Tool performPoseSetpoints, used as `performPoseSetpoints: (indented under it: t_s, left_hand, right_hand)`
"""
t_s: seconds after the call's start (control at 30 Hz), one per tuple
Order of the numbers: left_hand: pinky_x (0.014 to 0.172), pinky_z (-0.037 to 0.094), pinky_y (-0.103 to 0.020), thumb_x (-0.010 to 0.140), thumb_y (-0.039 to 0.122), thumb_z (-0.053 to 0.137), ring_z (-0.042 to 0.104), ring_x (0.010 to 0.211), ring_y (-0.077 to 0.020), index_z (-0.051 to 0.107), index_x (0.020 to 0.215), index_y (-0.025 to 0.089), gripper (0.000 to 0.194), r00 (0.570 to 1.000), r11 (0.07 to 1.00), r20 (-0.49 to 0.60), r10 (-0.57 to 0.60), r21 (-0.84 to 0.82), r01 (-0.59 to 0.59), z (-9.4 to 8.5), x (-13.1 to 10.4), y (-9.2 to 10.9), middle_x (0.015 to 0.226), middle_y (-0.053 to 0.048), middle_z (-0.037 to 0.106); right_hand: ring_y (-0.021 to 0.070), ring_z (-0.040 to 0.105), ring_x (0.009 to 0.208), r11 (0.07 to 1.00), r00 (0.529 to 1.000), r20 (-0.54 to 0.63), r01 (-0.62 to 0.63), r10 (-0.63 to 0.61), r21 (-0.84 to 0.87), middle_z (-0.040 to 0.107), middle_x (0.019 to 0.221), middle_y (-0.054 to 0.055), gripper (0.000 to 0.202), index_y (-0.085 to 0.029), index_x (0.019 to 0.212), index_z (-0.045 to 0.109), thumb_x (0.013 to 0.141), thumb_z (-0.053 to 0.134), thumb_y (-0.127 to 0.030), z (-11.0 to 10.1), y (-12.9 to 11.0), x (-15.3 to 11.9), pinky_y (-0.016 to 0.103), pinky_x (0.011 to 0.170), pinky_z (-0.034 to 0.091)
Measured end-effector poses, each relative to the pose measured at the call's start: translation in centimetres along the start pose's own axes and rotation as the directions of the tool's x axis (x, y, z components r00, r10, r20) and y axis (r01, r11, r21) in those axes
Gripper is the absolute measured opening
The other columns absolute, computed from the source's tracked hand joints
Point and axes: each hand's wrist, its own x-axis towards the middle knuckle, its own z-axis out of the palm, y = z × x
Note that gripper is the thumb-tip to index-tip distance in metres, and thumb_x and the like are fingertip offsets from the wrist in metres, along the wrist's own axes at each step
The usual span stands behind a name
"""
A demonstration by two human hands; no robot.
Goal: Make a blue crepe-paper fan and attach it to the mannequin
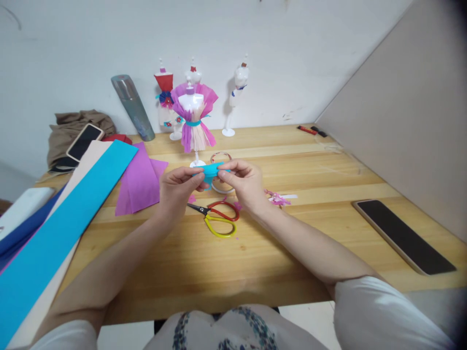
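Observation:
Between my two hands, above the middle of the table, is a small folded strip of blue crepe paper [210, 171]. My left hand [178, 187] pinches its left end, and my right hand [242, 182] pinches the right end. Partly hidden behind the strip is a roll of tape [221, 156]. Below the hands lie scissors [209, 214] with one red and one yellow handle, their blades pointing left. A mini dress form [191, 109] in a purple and pale pink paper dress with a blue waistband stands just behind my hands.
Long blue crepe paper [69, 218] and purple paper [136, 187] lie at the left. A thermos [133, 107] and another mannequin [239, 92] stand along the wall. Pink scraps [279, 198] lie right of my hands. A phone [403, 236] rests at the right edge.

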Motion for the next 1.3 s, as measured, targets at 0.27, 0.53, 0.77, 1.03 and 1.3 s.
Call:
performPoseSetpoints:
  t_s: [0.27, 0.53, 0.77, 1.03, 1.3]
  left_hand:
    - [0.049, 0.053, -0.025, 0.063, 0.031, 0.089, 0.066, 0.048, -0.0141, 0.077, 0.076, 0.019, 0.021, 1.0, 0.997, 0.008, 0.025, 0.072, -0.025, -0.11, -0.15, -0.05, 0.056, 0.0, 0.071]
    - [0.047, 0.053, -0.023, 0.063, 0.032, 0.089, 0.066, 0.047, -0.0143, 0.078, 0.075, 0.019, 0.021, 0.999, 0.996, 0.001, 0.045, 0.075, -0.045, -0.13, -0.26, -0.03, 0.054, 0.0, 0.071]
    - [0.055, 0.058, -0.025, 0.061, 0.031, 0.091, 0.07, 0.054, -0.0151, 0.078, 0.074, 0.02, 0.021, 0.996, 0.994, -0.021, 0.086, 0.063, -0.085, 0.03, -0.41, 0.01, 0.06, 0.0, 0.073]
    - [0.057, 0.06, -0.028, 0.059, 0.035, 0.092, 0.071, 0.055, -0.0162, 0.077, 0.072, 0.02, 0.026, 0.993, 0.993, -0.051, 0.102, 0.063, -0.099, 0.11, -0.5, -0.08, 0.059, 0.0, 0.072]
    - [0.053, 0.057, -0.024, 0.06, 0.035, 0.092, 0.068, 0.052, -0.0139, 0.077, 0.075, 0.02, 0.025, 0.991, 0.989, -0.041, 0.125, 0.08, -0.121, 0.08, -0.61, -0.13, 0.058, 0.001, 0.071]
  right_hand:
    - [0.0139, 0.063, 0.061, 0.998, 0.998, -0.056, -0.029, 0.032, 0.049, 0.069, 0.066, -0.001, 0.015, -0.022, 0.071, 0.072, 0.064, 0.083, -0.03, 0.25, -0.61, -0.32, 0.029, 0.059, 0.053]
    - [0.0126, 0.061, 0.059, 0.998, 0.997, -0.067, -0.023, 0.027, 0.053, 0.068, 0.065, -0.002, 0.013, -0.022, 0.072, 0.073, 0.064, 0.082, -0.028, 0.29, -0.85, -0.48, 0.03, 0.061, 0.054]
    - [0.0131, 0.062, 0.063, 0.997, 0.997, -0.074, -0.006, 0.011, 0.073, 0.068, 0.067, -0.002, 0.013, -0.023, 0.069, 0.072, 0.062, 0.082, -0.027, 0.44, -0.88, -0.53, 0.031, 0.064, 0.053]
    - [0.0151, 0.061, 0.066, 0.999, 0.998, -0.07, 0.004, -0.001, 0.05, 0.066, 0.068, -0.002, 0.017, -0.024, 0.066, 0.071, 0.063, 0.084, -0.034, 0.46, -0.72, -0.56, 0.035, 0.07, 0.054]
    - [0.0147, 0.061, 0.066, 0.998, 0.998, -0.069, 0.015, -0.01, 0.065, 0.067, 0.068, -0.002, 0.015, -0.024, 0.067, 0.071, 0.063, 0.084, -0.031, 0.48, -0.82, -0.65, 0.034, 0.068, 0.054]
